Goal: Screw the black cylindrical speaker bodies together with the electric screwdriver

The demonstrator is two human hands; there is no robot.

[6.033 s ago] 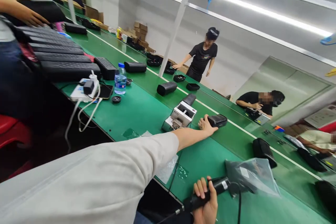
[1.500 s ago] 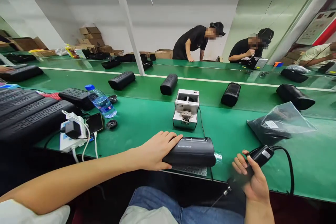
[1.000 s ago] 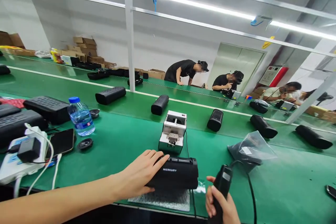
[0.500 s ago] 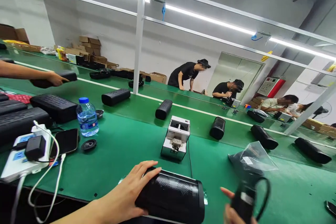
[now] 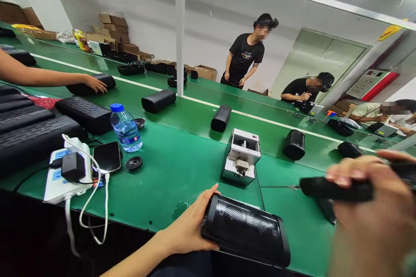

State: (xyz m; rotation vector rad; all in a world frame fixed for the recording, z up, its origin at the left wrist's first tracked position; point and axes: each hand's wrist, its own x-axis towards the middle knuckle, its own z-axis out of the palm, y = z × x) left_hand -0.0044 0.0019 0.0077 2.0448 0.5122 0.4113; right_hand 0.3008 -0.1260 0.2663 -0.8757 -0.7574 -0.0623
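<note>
My left hand (image 5: 193,223) grips the left end of a black Bluetooth speaker (image 5: 245,229), thumb on top and fingers below, at the near table edge. The speaker's perforated front faces up. On the right, my raised right hand (image 5: 373,194), partly blurred, is wrapped round a black electric screwdriver (image 5: 313,188). Its thin bit points left, toward a white and black screw feeder (image 5: 241,158) standing behind the speaker. A dark object under the right hand is mostly hidden.
On the left are a power strip (image 5: 53,186), a phone (image 5: 107,157), a water bottle (image 5: 126,132), a small speaker driver (image 5: 134,163) and several black speakers (image 5: 84,114). A co-worker's hand (image 5: 95,83) rests on another speaker. More speakers (image 5: 221,118) line the belt. Several people work beyond.
My right hand has lifted the screwdriver and turned it sideways, bit to the left. My view has shifted left and down. A co-worker across the table has straightened up.
</note>
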